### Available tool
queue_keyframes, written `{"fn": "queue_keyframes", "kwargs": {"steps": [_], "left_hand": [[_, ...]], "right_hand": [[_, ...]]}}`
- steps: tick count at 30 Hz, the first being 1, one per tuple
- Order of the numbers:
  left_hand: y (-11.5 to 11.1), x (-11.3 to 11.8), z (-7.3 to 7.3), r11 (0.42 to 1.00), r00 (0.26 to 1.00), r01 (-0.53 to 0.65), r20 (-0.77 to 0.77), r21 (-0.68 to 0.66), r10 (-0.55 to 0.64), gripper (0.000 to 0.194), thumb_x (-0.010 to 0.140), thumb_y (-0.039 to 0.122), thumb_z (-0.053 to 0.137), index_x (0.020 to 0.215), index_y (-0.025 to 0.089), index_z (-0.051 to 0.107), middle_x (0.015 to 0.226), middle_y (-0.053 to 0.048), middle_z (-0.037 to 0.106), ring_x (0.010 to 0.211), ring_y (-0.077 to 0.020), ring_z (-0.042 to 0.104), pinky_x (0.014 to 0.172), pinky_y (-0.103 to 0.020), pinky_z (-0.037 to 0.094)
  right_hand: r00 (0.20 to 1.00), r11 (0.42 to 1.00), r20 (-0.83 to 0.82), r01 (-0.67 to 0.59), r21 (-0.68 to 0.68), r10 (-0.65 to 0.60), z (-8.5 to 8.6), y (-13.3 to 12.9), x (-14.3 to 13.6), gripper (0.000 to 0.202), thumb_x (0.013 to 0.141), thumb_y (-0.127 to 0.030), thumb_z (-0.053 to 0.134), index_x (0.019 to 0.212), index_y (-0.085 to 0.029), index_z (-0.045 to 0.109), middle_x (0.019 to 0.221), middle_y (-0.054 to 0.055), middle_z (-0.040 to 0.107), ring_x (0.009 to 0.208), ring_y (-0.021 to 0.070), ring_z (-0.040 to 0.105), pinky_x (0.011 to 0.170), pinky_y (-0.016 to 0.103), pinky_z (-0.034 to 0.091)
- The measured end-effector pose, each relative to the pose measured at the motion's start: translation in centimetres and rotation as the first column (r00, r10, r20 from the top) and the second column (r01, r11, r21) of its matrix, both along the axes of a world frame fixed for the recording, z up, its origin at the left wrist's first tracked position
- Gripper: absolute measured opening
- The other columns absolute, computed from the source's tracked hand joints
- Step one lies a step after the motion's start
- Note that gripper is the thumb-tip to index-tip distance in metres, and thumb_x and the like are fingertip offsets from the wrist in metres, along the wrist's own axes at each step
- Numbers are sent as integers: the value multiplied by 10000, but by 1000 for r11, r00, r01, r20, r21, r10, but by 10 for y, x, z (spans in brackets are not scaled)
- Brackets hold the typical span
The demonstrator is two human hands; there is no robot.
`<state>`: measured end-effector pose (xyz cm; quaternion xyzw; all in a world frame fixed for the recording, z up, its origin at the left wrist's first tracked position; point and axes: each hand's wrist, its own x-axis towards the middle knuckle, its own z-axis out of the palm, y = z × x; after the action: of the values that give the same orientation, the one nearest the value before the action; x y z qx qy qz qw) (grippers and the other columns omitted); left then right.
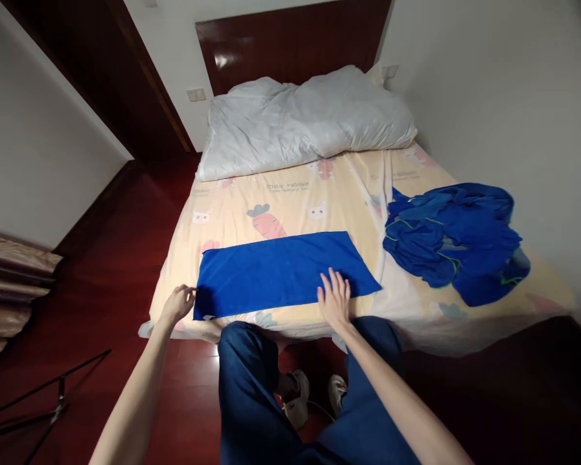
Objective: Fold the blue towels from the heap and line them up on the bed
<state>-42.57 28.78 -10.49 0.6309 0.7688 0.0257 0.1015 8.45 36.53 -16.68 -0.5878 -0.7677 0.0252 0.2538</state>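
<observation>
- along the near edge of the bed, a long blue fabric rectangle lies just inside the border, the person's dark blue trouser knees right up against that side
- beyond it, a strip of pale yellow sheet printed with carrots runs up to the crumpled white quilt by the headboard end
- over toward the right edge, a rumpled blue fabric heap with green trim sits apart from the rectangle, sheet showing between
- and the rectangle looks good: flat, faintly creased, its right end slanting out to a pointed near corner, a small white tag at the near left corner
- left hand is at the rectangle's left end, fingers curled in; can't tell whether they pinch the fabric
- right hand, fingers spread, rests palm-down on the near edge, right of middle
</observation>
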Motion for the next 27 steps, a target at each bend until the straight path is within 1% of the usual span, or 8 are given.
{"fn": "queue_keyframes", "kwargs": {"steps": [3,7,12,15,19,22,24,27], "left_hand": [[44,0,9,999,1000,-17,-21,42,18,484,868,227,380,1234,134,683,1150,-156,697,1116,-282,640,1012,-387,489],[100,-11,4,998,999,-40,-36,52,41,491,867,169,411,1301,117,634,1268,-157,675,1229,-288,589,1069,-406,459],[156,-27,-17,997,994,-79,-76,-20,77,508,899,200,420,1374,116,581,1339,-155,645,1287,-302,555,1062,-414,461],[179,-32,-23,994,993,-67,-101,-92,57,443,896,249,452,1271,142,664,1239,-169,692,1174,-342,622,968,-449,507],[194,-31,-21,980,961,-167,-239,-109,137,376,895,278,466,1137,152,724,1066,-206,719,1018,-382,663,866,-515,519],[189,-11,-20,974,936,-224,-273,22,221,427,912,214,412,1242,123,667,1135,-239,681,1115,-399,611,910,-554,492],[179,14,-24,969,950,-177,-228,171,214,482,921,182,383,1353,116,585,1305,-248,602,1251,-397,525,994,-569,447],[156,51,-37,961,987,15,-157,278,30,531,962,260,394,1480,162,457,1540,-184,418,1434,-359,344,1161,-555,307]], "right_hand": [[997,1000,-82,4,-24,-6,-28,-7,-49,536,992,-286,395,1519,-189,413,1604,123,368,1487,321,303,1194,621,211],[987,999,-161,22,-31,-27,-55,-11,-60,586,969,-277,430,1551,-228,372,1618,108,347,1497,341,292,1196,656,180],[983,996,-178,16,-87,-32,-59,-7,-55,673,934,-241,461,1587,-270,302,1642,75,295,1506,352,282,1209,664,156],[986,990,-159,20,-138,-42,-58,-5,-55,700,920,-229,468,1595,-254,287,1653,65,265,1518,347,258,1226,643,134],[990,986,-134,19,-166,-42,-56,-4,-55,704,923,-220,474,1599,-240,277,1657,64,252,1525,334,242,1242,614,119],[991,989,-126,28,-149,-47,-55,-4,-55,702,932,-217,470,1602,-252,263,1657,67,250,1526,328,244,1237,620,124],[990,990,-135,28,-140,-47,-54,-4,-55,705,933,-215,472,1603,-257,258,1656,69,253,1525,327,245,1236,621,123],[987,991,-158,11,-136,-33,-53,-3,-54,709,931,-206,477,1604,-257,258,1655,70,256,1524,329,246,1238,618,111]]}}
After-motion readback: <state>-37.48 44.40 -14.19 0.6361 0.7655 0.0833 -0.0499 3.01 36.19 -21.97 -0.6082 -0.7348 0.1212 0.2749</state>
